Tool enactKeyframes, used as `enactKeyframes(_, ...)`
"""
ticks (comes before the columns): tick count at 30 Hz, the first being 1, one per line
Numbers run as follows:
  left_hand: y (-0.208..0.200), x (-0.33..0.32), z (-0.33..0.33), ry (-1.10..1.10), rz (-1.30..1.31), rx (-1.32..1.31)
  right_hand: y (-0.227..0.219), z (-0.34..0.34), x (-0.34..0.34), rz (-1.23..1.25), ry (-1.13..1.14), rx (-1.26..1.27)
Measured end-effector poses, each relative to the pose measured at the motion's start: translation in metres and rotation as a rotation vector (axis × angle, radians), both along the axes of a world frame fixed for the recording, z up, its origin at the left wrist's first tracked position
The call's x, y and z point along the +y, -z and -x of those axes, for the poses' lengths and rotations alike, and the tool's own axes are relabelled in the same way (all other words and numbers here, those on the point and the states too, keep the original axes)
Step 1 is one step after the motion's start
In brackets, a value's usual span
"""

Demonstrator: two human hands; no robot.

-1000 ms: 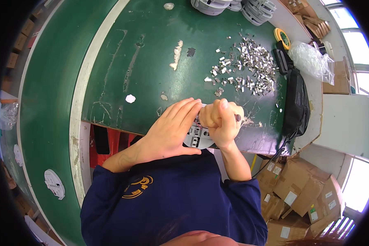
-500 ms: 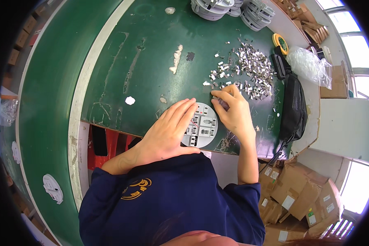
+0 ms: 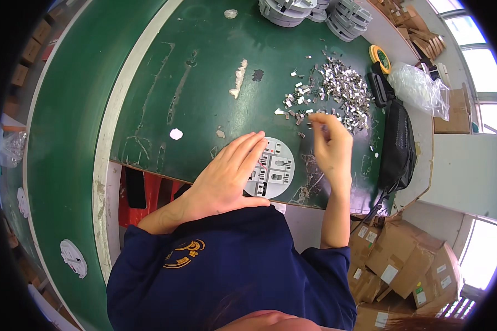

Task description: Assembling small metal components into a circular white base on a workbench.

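Note:
A round light-grey plastic disc (image 3: pixel 281 175) with slots and moulded compartments lies near the table's front edge. A thin red wire shows on it beside my fingers. My left hand (image 3: pixel 223 175) rests flat across the disc's left part, fingers stretched and thumb spread, hiding what is under it. To the right and farther off, my right hand (image 3: pixel 332 146) is raised at the near edge of a pile of small metal clips (image 3: pixel 345 91). Its thumb and index finger are bent together in a pinch. Whatever may be between the fingertips is too small to make out.
Stacked grey round housings (image 3: pixel 287 12) stand at the far edge. A yellow tape roll (image 3: pixel 379 58), a clear plastic bag (image 3: pixel 418 88) and a black bag (image 3: pixel 396 143) line the right side. Another grey part (image 3: pixel 73 258) lies on the green strip at left. Cardboard boxes (image 3: pixel 397 254) sit lower right.
My right hand has moved right, away from the disc and towards the clip pile, its fingers curling more tightly. My left hand and the disc stay put.

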State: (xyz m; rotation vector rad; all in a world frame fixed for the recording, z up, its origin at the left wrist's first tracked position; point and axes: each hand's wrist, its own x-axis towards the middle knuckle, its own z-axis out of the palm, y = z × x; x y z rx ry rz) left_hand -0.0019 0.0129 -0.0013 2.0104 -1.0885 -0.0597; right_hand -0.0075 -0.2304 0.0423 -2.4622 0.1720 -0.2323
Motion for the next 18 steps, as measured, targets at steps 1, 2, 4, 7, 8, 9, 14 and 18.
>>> enactKeyframes(1, 0.000, 0.000, 0.000, 0.000, 0.001, 0.000, -0.002, 0.001, -0.001, -0.062, 0.087, 0.008)
enactKeyframes(2, 0.000, 0.001, 0.000, -0.001, 0.000, 0.000, -0.003, 0.001, -0.002, -0.063, 0.086, 0.008)
enactKeyframes(4, 0.000, 0.001, 0.000, -0.002, -0.001, 0.002, -0.004, 0.003, -0.005, -0.069, 0.060, -0.004)
enactKeyframes(7, 0.000, 0.001, 0.000, 0.001, -0.001, 0.002, -0.001, 0.006, -0.006, 0.003, 0.035, -0.054)
enactKeyframes(8, -0.001, 0.000, 0.000, 0.004, 0.000, 0.002, 0.001, 0.007, -0.005, 0.078, 0.021, -0.099)
enactKeyframes(9, -0.001, 0.000, 0.000, 0.004, 0.001, 0.002, 0.003, 0.007, -0.004, 0.153, 0.005, -0.143)
enactKeyframes(14, -0.001, 0.001, -0.001, 0.002, -0.009, 0.011, 0.002, 0.012, 0.005, 0.123, -0.074, -0.039)
enactKeyframes(18, -0.005, 0.002, -0.001, 0.013, -0.018, 0.029, 0.004, 0.014, 0.008, 0.117, -0.062, -0.011)
